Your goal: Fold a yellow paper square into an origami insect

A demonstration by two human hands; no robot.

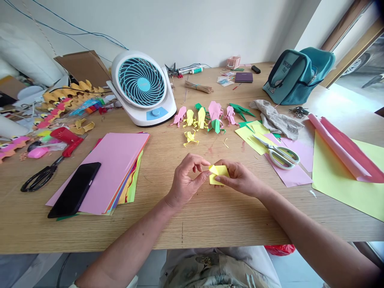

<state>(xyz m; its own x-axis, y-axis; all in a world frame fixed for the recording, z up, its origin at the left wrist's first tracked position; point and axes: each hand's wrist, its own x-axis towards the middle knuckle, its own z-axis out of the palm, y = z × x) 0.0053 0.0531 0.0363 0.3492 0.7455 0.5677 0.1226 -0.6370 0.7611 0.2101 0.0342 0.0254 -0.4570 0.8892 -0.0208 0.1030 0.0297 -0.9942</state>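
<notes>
In the head view, we grip the paper [223,170], a small folded yellow piece, in our right hand [240,177], with the thumb across its front. Our left hand [186,178] has its thumb and forefinger closed at the paper's left edge, beside a small turned flap. We have it over the desk [162,224], between us and the folded figures [215,111], which stand in pink, yellow and green. To our left lies a stack [120,164] of coloured sheets with a phone [75,190] on it; the fan [142,84] stands behind. To our right, scissors [271,148] rest on yellow and pink scraps [289,176], near a grey cloth [277,120].
</notes>
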